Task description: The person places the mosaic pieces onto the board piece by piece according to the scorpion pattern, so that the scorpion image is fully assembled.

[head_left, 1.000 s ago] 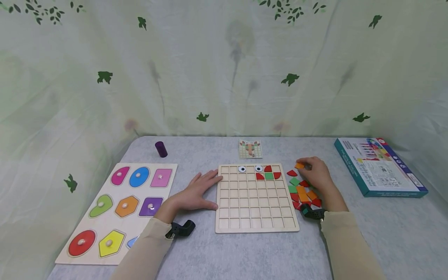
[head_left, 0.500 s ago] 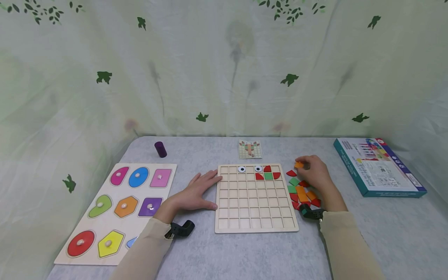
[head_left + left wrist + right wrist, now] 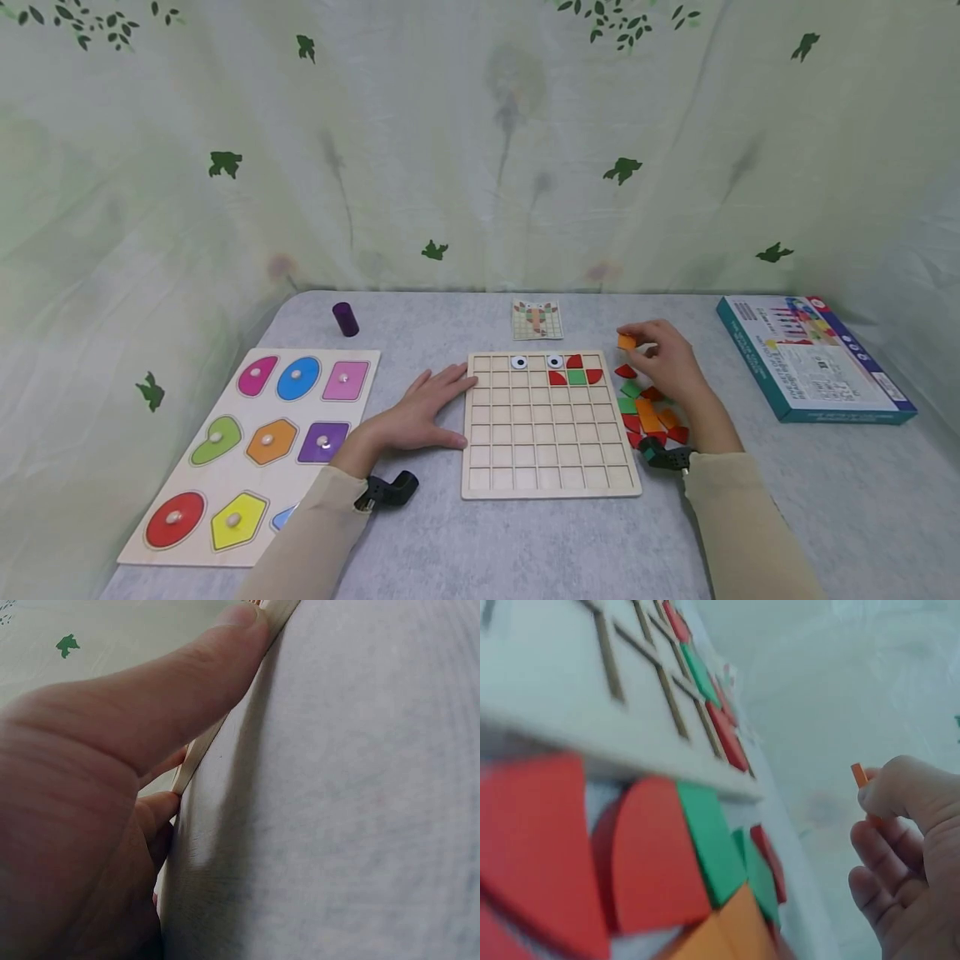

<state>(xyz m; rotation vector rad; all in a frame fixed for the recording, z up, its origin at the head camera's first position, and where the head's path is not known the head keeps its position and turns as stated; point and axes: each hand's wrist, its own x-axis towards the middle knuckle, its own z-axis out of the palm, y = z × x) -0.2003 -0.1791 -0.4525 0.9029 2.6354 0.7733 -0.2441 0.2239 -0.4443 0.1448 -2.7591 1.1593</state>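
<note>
My right hand (image 3: 670,360) pinches a small orange square tile (image 3: 626,342) between thumb and fingers. It is raised just beyond the far right corner of a wooden grid board (image 3: 547,437). In the right wrist view the held tile (image 3: 859,775) shows as a thin edge at the fingertips. My left hand (image 3: 418,419) lies with fingers spread against the board's left edge, thumb (image 3: 202,679) touching that edge in the left wrist view. Two eye tiles, several red quarter-round tiles and a green square tile (image 3: 576,377) sit in the board's far rows.
Loose red, green and orange tiles (image 3: 647,415) are piled right of the board. A pattern card (image 3: 537,321) lies behind it. A knobbed shape puzzle (image 3: 281,500) lies at left, near a dark purple cylinder (image 3: 346,320). A flat box (image 3: 816,360) rests at far right.
My right hand has lifted the orange tile and moved slightly left and away from me, toward the board's far right corner. My left hand has stayed in place.
</note>
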